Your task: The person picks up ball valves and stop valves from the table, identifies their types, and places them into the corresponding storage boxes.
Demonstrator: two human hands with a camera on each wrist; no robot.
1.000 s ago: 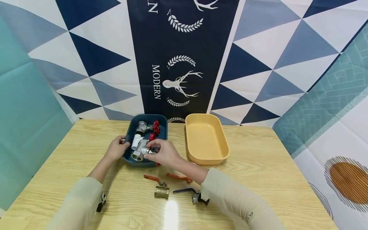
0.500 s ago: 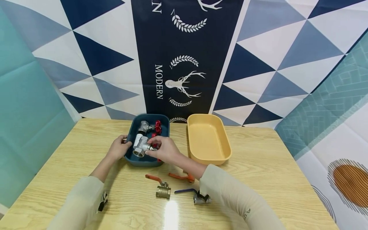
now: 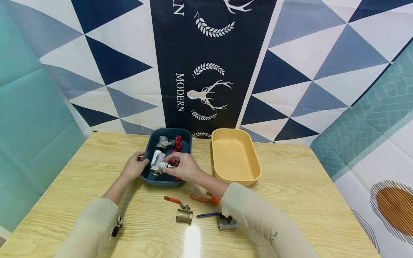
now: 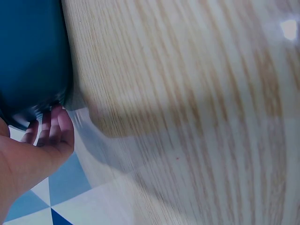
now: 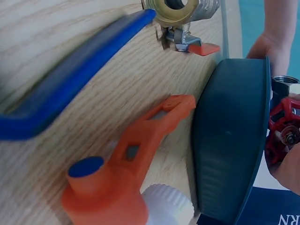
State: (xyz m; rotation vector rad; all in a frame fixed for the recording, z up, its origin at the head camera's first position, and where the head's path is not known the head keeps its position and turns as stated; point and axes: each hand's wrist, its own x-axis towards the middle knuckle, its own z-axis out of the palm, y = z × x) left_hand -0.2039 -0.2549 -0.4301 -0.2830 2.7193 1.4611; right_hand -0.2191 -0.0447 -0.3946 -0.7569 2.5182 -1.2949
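My right hand (image 3: 185, 167) pinches a silver gate valve (image 3: 158, 164) by its stem side, at the front left of the dark blue bin (image 3: 162, 184). A red handwheel (image 5: 287, 123) shows beside that hand in the right wrist view. With its thumb at the rim, my left hand (image 3: 131, 168) grips the bin's left wall; its fingers (image 4: 55, 124) curl against the outside. Also in the bin lie a second silver valve (image 3: 162, 143) with a red handwheel (image 3: 179, 143) and a white plastic fitting (image 3: 156, 156), partly covered by the held valve.
A yellow bin (image 3: 235, 157) stands right of the blue one. In front lie a brass ball valve (image 3: 184, 216) with a red-orange lever, a steel ball valve (image 3: 227, 224) with a blue lever (image 3: 207, 215), and an orange-levered valve (image 5: 105, 201) with a white end. A patterned cloth (image 3: 206, 50) hangs behind.
My right hand has shifted the silver valve slightly toward the back of the blue bin. The left hand keeps its grip, and the head view has swung a little left.
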